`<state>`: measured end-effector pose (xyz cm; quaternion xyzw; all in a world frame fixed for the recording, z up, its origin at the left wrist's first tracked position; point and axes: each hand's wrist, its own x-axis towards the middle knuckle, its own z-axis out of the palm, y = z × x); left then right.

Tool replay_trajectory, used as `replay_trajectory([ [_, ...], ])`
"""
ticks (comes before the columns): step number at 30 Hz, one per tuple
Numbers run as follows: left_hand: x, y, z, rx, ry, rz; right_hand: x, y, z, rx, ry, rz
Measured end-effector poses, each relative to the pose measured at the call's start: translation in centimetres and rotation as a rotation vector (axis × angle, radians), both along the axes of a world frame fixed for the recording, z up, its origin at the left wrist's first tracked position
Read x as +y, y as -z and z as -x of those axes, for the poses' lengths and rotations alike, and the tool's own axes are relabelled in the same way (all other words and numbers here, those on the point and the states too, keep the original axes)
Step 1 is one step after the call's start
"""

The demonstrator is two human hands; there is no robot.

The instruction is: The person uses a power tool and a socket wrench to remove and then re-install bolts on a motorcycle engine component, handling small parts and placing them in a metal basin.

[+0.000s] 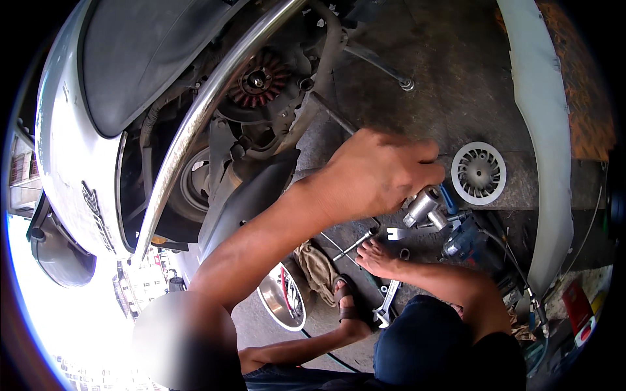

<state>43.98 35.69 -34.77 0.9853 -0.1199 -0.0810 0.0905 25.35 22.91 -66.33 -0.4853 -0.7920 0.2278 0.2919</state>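
Beside the scooter [98, 130], left hand [378, 173] clamped on the impact wrench [427, 207]

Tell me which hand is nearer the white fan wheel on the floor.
Left. The left hand is just left of the white fan wheel, gripping a silver tool; the right hand is unseen.
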Motion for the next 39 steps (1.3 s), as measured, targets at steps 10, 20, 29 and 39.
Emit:
replay_trajectory([
  [10,1.9,0.3,-0.3,-0.024,0.04,0.019,-0.5,-0.9,0.8,0.112,-0.093,0.182],
  [20,2.4,0.3,-0.1,0.008,0.016,0.096,-0.8,0.0,1.9,0.094,0.004,0.007],
  [29,2.8,0.6,0.3,0.012,0.01,0.065,-0.4,0.1,3.1,-0.004,0.043,0.069],
  [39,0.9,0.0,0.0,0.073,-0.063,0.006,-3.0,-5.7,-3.5,0.71,0.179,0.429],
])
